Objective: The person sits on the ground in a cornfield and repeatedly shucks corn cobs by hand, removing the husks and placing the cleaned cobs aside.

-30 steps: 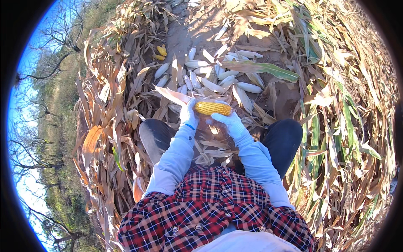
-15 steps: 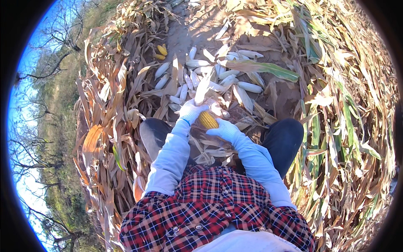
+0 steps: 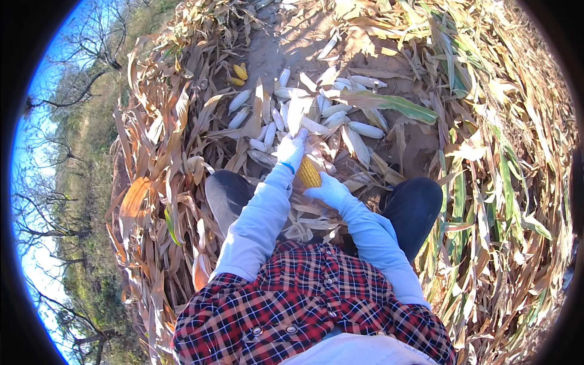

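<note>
A yellow ear of corn [image 3: 309, 174] lies between my two hands, its kernels bare on the near part. My right hand [image 3: 333, 191], in a white glove, grips its near end. At the far end my gloved left hand [image 3: 291, 152] is closed around pale husk [image 3: 296, 114], which sticks up past the fingers. The fingertips of the left hand are partly hidden by glare and husk. Just beyond my hands several whitish ears [image 3: 366, 129] are spread over the ground among loose husks.
Two yellow ears [image 3: 240, 72] lie at the far left. Heaps of dry stalks and leaves stand at the left [image 3: 152, 213] and right [image 3: 486, 201]. My bent knees [image 3: 415, 204] flank the work, and a long green leaf [image 3: 389, 104] crosses the pale ears.
My left hand has moved a little forward and right along the corn. The ear has turned to point more straight ahead, while my right hand keeps hold of its near end.
</note>
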### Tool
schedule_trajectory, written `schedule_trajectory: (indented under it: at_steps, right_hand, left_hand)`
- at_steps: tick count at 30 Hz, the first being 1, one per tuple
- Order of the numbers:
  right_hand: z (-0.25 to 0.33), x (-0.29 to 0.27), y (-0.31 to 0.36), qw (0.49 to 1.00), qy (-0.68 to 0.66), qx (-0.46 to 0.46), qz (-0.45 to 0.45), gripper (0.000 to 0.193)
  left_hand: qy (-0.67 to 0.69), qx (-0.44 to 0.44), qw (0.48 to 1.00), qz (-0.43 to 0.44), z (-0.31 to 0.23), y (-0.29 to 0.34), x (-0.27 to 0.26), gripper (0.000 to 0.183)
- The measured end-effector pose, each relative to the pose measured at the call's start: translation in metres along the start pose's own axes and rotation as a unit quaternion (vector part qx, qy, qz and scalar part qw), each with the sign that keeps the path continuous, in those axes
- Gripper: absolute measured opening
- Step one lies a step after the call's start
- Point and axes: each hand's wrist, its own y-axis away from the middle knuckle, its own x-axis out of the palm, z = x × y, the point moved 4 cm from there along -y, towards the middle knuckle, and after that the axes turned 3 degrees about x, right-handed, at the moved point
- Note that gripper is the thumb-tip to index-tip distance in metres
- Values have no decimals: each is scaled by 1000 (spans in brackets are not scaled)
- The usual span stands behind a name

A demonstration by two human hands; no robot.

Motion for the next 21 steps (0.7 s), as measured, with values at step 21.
schedule_trajectory:
  at_steps: [21]
  right_hand:
    - [23, 28, 23, 759, -627, -29, 174, 44]
  left_hand:
    - [695, -42, 718, -6, -56, 11, -6, 40]
